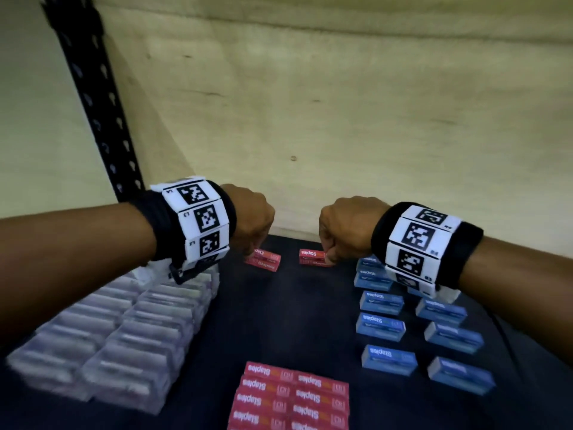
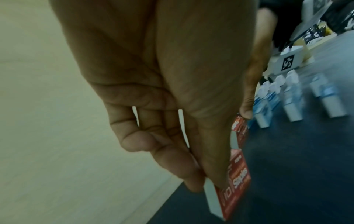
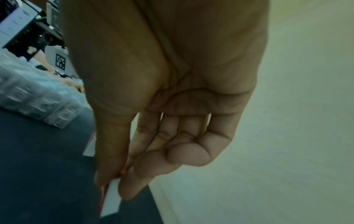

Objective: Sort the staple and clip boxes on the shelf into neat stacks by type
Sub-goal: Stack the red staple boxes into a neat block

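Two red staple boxes lie at the back of the dark shelf mat. My left hand (image 1: 252, 226) pinches the end of the left red box (image 1: 265, 260), seen close between thumb and fingers in the left wrist view as the red box (image 2: 237, 184). My right hand (image 1: 344, 231) pinches the end of the right red box (image 1: 311, 256); the right wrist view shows only the white end flap of that red box (image 3: 112, 198) under the fingers. A block of red staple boxes (image 1: 291, 395) lies at the front centre.
Blue staple boxes (image 1: 383, 325) stand in two spaced columns on the right. Clear plastic clip boxes (image 1: 124, 333) are packed in rows on the left. A black slotted upright (image 1: 93, 100) rises at the back left, with a pale back wall (image 1: 341, 119) behind the shelf.
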A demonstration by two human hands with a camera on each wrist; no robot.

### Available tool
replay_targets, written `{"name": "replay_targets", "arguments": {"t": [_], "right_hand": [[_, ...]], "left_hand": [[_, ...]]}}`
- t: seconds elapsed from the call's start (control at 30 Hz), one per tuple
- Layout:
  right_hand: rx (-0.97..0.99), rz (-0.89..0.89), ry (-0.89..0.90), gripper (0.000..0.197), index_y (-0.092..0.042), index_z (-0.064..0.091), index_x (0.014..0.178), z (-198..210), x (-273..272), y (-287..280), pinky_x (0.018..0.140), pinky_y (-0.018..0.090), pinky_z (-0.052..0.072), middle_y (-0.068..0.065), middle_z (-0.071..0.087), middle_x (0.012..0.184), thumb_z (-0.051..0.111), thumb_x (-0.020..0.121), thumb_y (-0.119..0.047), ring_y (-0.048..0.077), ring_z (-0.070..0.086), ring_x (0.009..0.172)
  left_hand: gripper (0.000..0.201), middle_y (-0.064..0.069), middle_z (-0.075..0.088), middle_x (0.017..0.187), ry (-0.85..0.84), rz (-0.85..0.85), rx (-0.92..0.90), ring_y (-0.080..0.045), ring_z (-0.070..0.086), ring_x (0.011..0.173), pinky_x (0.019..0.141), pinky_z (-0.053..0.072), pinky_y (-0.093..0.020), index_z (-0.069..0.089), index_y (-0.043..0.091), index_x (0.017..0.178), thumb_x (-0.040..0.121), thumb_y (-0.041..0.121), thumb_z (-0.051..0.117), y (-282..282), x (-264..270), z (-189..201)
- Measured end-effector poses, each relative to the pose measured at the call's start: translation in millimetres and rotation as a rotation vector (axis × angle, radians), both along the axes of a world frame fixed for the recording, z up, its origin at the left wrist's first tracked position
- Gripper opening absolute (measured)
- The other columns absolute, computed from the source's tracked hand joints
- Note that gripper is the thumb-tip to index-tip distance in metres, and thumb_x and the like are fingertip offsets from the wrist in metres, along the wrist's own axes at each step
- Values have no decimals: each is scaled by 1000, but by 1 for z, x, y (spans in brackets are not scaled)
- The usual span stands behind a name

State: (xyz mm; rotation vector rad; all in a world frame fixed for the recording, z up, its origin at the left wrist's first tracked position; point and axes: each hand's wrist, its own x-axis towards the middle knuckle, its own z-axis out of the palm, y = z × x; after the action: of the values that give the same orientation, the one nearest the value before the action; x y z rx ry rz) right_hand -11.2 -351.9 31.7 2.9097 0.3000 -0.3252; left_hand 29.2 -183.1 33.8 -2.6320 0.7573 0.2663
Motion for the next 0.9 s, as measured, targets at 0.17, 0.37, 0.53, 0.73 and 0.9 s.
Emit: {"name": "replay_targets", "arguments": {"t": [0.17,0.37,0.53,0.73,0.9], "right_hand": [[18,-8,18,22,-21,75,93,6,-42,4,77,31,55,-4,71,91,80,79,-37,18,67,85],[41,13,44,21,-20,76,91,9,-91,10,77,30,56,-6,73,88,80,79,-37,16,67,83],[32,32,69,21,-21,76,90,5,-116,16,77,32,57,-7,73,86,80,78,-37,16,68,83],[42,52,106,21,-20,77,90,-3,-132,15,79,34,58,-7,74,84,80,78,-37,14,68,84],[70,54,120,20,-22,78,87,-9,-135,9,77,31,58,-9,73,81,80,76,-39,11,67,82]], "left_hand": [[13,17,64,81,17,-38,-69,-8,60,77,66,47,-25,75,30,93,80,31,75,11,-38,5],[15,18,65,80,57,-98,-78,-6,60,77,65,46,-24,75,30,94,80,36,73,24,-82,4],[14,19,63,72,101,-114,-108,-4,62,75,70,54,-27,75,30,93,81,37,72,32,-104,-1],[14,18,66,78,150,-81,-135,-3,62,79,74,54,-25,75,31,94,82,38,72,38,-118,-9],[12,8,73,86,300,-16,-190,-8,70,77,76,57,-24,75,25,94,85,32,71,43,-119,-13]]}}
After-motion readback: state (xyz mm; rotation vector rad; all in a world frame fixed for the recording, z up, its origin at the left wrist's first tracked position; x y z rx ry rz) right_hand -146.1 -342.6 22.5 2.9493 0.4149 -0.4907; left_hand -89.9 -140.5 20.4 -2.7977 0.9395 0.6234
